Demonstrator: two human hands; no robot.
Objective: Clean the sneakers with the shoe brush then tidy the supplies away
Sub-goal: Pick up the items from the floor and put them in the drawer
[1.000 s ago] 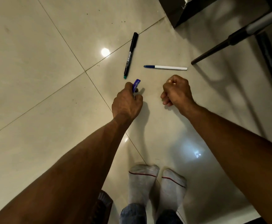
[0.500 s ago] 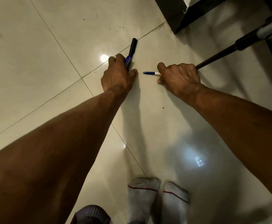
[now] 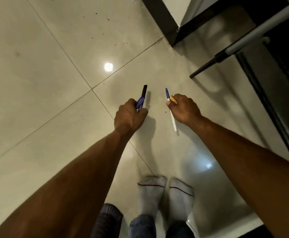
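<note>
Glossy beige tiled floor (image 3: pixel 37 83), dark furniture (image 3: pixel 160 21)

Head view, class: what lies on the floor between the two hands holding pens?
In the head view, between the left hand and right hand there is only bare tile with hand shadow and one small dark speck.

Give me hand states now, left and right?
Left hand: closed on a black marker and a purple pen.
Right hand: closed on a white pen and a small orange thing.

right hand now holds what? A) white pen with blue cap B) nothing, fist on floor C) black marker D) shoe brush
A: the right hand grips the white pen with blue cap, its blue end sticking out past the fingers; the black marker is in the left hand.
</note>
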